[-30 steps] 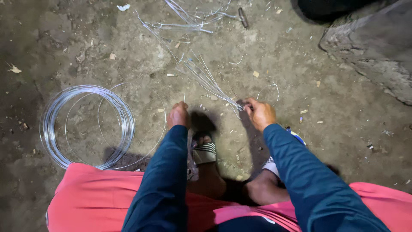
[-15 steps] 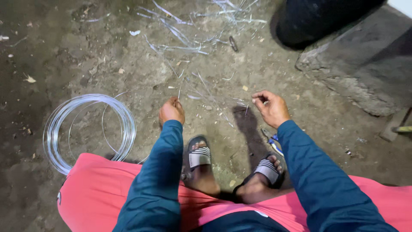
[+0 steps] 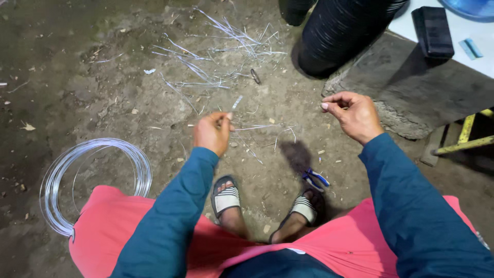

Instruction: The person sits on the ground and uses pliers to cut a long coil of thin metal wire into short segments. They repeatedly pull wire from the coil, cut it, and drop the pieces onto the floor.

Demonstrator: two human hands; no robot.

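Observation:
My left hand (image 3: 211,133) is raised over the dirt floor and pinches thin silver wire (image 3: 235,103); a short end sticks up past my fingers. More fine strands (image 3: 260,126) trail right from that hand. My right hand (image 3: 354,114) is held up further right, apart from the left, with thumb and fingers curled together; I see no wire in it. A coil of silver wire (image 3: 55,177) lies on the ground at my left knee. Blue-handled pliers (image 3: 315,178) lie beside my right sandalled foot (image 3: 303,208).
Cut wire pieces (image 3: 221,49) and a small metal ring (image 3: 256,76) are scattered ahead. A black ribbed cylinder (image 3: 339,31) stands by a rough concrete block (image 3: 411,95). A black box (image 3: 433,31) sits at top right, with a yellow metal frame (image 3: 465,140) below it.
Both hands have risen and spread apart. The right hand let go of the wire bundle it held on the ground; the left hand now pinches wire. The view tilted up and right.

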